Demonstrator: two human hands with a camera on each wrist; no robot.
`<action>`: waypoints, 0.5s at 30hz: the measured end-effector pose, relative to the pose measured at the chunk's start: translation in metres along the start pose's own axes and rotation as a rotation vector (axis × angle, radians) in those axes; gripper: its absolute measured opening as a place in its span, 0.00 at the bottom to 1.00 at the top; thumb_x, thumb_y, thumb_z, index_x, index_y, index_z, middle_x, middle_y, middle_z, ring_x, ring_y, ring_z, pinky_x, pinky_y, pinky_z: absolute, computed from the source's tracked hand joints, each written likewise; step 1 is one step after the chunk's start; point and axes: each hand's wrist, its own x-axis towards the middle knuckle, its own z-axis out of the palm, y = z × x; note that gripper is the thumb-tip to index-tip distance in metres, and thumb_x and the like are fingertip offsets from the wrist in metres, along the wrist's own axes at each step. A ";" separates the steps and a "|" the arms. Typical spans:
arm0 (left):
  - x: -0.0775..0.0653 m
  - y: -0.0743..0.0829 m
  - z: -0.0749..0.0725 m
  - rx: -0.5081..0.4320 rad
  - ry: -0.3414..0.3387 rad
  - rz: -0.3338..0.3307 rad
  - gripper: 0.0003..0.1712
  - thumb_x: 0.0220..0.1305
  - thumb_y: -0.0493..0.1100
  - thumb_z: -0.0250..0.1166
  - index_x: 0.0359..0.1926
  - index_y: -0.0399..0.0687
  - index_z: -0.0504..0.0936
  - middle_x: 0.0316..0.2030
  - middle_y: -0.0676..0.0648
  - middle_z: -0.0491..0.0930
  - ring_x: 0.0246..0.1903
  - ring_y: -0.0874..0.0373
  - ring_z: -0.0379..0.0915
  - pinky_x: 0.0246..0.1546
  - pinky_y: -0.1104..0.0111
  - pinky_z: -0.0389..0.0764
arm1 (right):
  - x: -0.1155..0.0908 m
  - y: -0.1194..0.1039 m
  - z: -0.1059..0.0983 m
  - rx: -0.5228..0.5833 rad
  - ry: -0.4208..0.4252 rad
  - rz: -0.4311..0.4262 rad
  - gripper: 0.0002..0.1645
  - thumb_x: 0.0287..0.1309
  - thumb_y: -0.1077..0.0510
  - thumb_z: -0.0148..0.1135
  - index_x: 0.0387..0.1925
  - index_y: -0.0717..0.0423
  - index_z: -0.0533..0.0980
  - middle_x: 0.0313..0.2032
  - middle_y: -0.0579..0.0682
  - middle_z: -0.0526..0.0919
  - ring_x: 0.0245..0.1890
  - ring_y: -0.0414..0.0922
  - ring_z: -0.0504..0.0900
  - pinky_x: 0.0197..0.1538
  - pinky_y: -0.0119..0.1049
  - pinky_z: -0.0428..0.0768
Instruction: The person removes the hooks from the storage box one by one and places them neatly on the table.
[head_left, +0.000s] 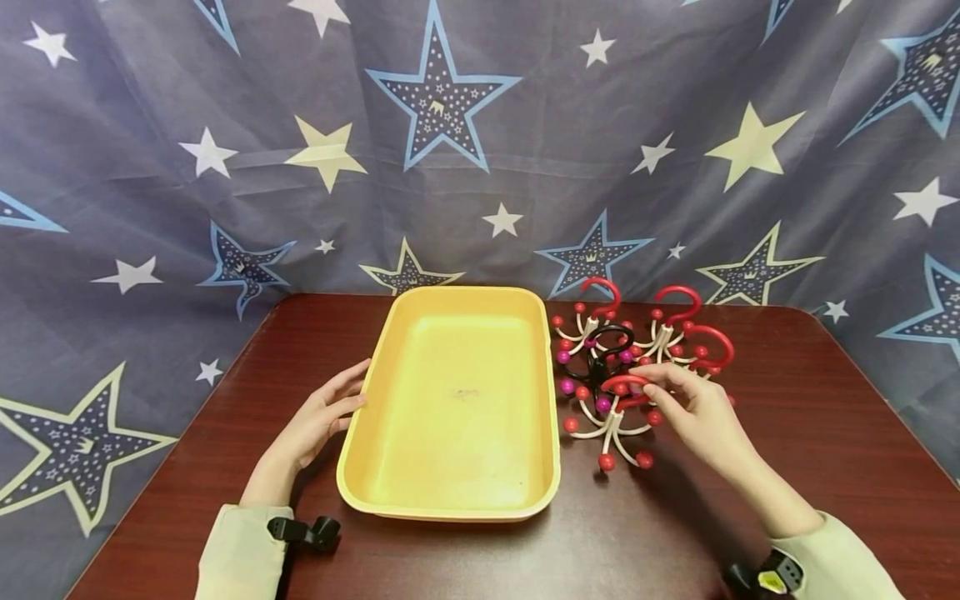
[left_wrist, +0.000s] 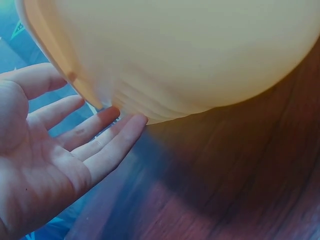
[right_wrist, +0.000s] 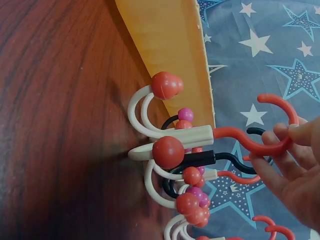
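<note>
A yellow plastic tray point(head_left: 450, 417) sits mid-table. At its left wall is my left hand point(head_left: 318, 421), its fingers point(left_wrist: 107, 155) extended, with tips against the tray's outer side. To the right of the tray, my right hand point(head_left: 701, 417) pinches the red hook of a white multi-arm hanger point(head_left: 617, 423) between thumb and fingers. This hanger stands upright, its curved white arms ending in red balls point(right_wrist: 168, 152). Directly behind it is a black hanger point(head_left: 597, 368) with magenta balls, partly hidden by the held one.
Behind the black hanger stand more white hangers with red hooks, one at the back left point(head_left: 592, 323) and another at the back right point(head_left: 663, 335). A further red hook point(head_left: 716, 340) rises behind my right hand. A star-patterned cloth point(head_left: 480, 200) hangs along the table's far edge.
</note>
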 end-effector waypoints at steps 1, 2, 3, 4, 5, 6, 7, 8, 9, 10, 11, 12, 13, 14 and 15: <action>0.000 0.000 0.000 0.001 0.000 -0.001 0.34 0.66 0.39 0.53 0.70 0.48 0.51 0.63 0.31 0.57 0.47 0.60 0.74 0.42 0.64 0.78 | -0.001 0.000 0.000 0.007 -0.005 0.005 0.15 0.55 0.65 0.59 0.44 0.48 0.79 0.41 0.47 0.83 0.38 0.25 0.74 0.37 0.17 0.69; 0.000 0.001 0.000 0.004 0.000 -0.003 0.34 0.66 0.39 0.53 0.70 0.48 0.51 0.63 0.31 0.57 0.48 0.60 0.74 0.42 0.65 0.78 | -0.001 0.001 0.000 0.014 -0.013 0.010 0.15 0.55 0.65 0.59 0.45 0.48 0.78 0.42 0.47 0.82 0.38 0.25 0.74 0.36 0.18 0.69; 0.000 0.001 0.000 0.009 0.001 -0.005 0.34 0.66 0.39 0.53 0.70 0.48 0.51 0.63 0.31 0.57 0.48 0.60 0.74 0.42 0.65 0.78 | -0.001 0.002 0.000 0.024 -0.021 0.017 0.16 0.55 0.65 0.59 0.45 0.49 0.78 0.42 0.47 0.82 0.37 0.25 0.74 0.36 0.18 0.69; 0.000 0.002 0.000 0.015 0.002 -0.009 0.34 0.66 0.39 0.52 0.70 0.48 0.51 0.63 0.31 0.58 0.48 0.59 0.74 0.42 0.65 0.78 | -0.002 0.003 0.001 0.037 -0.029 0.023 0.16 0.55 0.65 0.59 0.45 0.49 0.78 0.43 0.47 0.82 0.38 0.25 0.74 0.36 0.18 0.69; -0.001 0.003 0.000 0.022 0.004 -0.012 0.34 0.66 0.38 0.52 0.70 0.48 0.51 0.63 0.32 0.58 0.48 0.59 0.74 0.42 0.65 0.78 | -0.002 0.003 0.001 0.050 -0.038 0.028 0.16 0.55 0.65 0.59 0.46 0.50 0.78 0.44 0.48 0.81 0.38 0.25 0.74 0.36 0.18 0.70; -0.001 0.003 0.000 0.031 0.004 -0.014 0.34 0.66 0.38 0.52 0.70 0.49 0.51 0.63 0.32 0.58 0.48 0.58 0.74 0.42 0.65 0.78 | -0.002 0.004 0.001 0.058 -0.048 0.034 0.16 0.55 0.66 0.59 0.46 0.51 0.77 0.44 0.49 0.81 0.38 0.25 0.75 0.36 0.18 0.70; -0.001 0.004 0.000 0.040 0.005 -0.017 0.34 0.66 0.38 0.52 0.70 0.49 0.51 0.63 0.32 0.58 0.48 0.58 0.74 0.42 0.65 0.78 | -0.002 0.004 0.001 0.068 -0.054 0.038 0.16 0.56 0.66 0.59 0.46 0.51 0.77 0.45 0.49 0.80 0.38 0.25 0.75 0.35 0.18 0.71; -0.002 0.005 0.000 0.054 0.006 -0.019 0.34 0.66 0.38 0.52 0.70 0.48 0.51 0.63 0.32 0.59 0.48 0.57 0.74 0.42 0.66 0.78 | -0.002 0.004 0.001 0.078 -0.058 0.036 0.16 0.56 0.66 0.58 0.46 0.52 0.77 0.44 0.50 0.81 0.37 0.26 0.75 0.35 0.19 0.71; -0.002 0.006 0.000 0.068 0.008 -0.022 0.33 0.65 0.38 0.52 0.69 0.48 0.52 0.63 0.32 0.59 0.48 0.56 0.74 0.42 0.66 0.78 | -0.001 0.003 0.000 0.074 -0.058 0.032 0.16 0.56 0.66 0.58 0.47 0.52 0.77 0.44 0.50 0.81 0.36 0.26 0.76 0.35 0.19 0.71; -0.002 0.007 0.000 0.088 0.010 -0.022 0.33 0.65 0.38 0.53 0.69 0.47 0.52 0.62 0.32 0.60 0.48 0.54 0.74 0.42 0.66 0.78 | -0.001 0.003 0.000 0.066 -0.056 0.026 0.16 0.57 0.65 0.57 0.47 0.52 0.77 0.44 0.50 0.81 0.37 0.25 0.75 0.35 0.18 0.71; -0.002 0.009 0.000 0.114 0.009 -0.020 0.33 0.65 0.38 0.53 0.69 0.46 0.53 0.62 0.32 0.60 0.48 0.53 0.74 0.42 0.67 0.78 | 0.000 0.003 -0.002 0.050 -0.054 0.021 0.15 0.57 0.64 0.57 0.47 0.51 0.78 0.44 0.50 0.81 0.38 0.25 0.75 0.36 0.18 0.71; -0.001 0.012 0.000 0.149 0.011 -0.021 0.33 0.64 0.38 0.54 0.68 0.45 0.54 0.61 0.32 0.61 0.48 0.51 0.74 0.42 0.67 0.78 | 0.002 0.003 -0.003 0.034 -0.051 0.016 0.15 0.58 0.63 0.57 0.46 0.50 0.78 0.44 0.49 0.82 0.38 0.25 0.75 0.37 0.18 0.70; -0.001 0.016 0.000 0.196 0.014 -0.022 0.33 0.64 0.38 0.54 0.68 0.44 0.55 0.61 0.32 0.62 0.48 0.49 0.74 0.42 0.68 0.77 | 0.003 0.003 -0.005 0.020 -0.048 0.006 0.14 0.59 0.62 0.57 0.46 0.49 0.78 0.43 0.48 0.82 0.39 0.25 0.75 0.37 0.18 0.70; 0.000 0.021 -0.001 0.251 0.021 -0.020 0.32 0.63 0.39 0.55 0.67 0.43 0.56 0.60 0.32 0.63 0.49 0.47 0.73 0.44 0.67 0.76 | 0.005 0.004 -0.007 0.007 -0.046 0.001 0.13 0.59 0.61 0.56 0.46 0.48 0.78 0.43 0.47 0.82 0.38 0.25 0.75 0.37 0.18 0.70; 0.001 0.026 -0.001 0.305 0.027 -0.016 0.32 0.63 0.39 0.56 0.67 0.42 0.57 0.60 0.32 0.64 0.50 0.45 0.73 0.45 0.65 0.76 | 0.008 0.004 -0.009 -0.011 -0.043 -0.002 0.13 0.59 0.60 0.56 0.45 0.48 0.79 0.42 0.46 0.82 0.38 0.25 0.75 0.36 0.18 0.70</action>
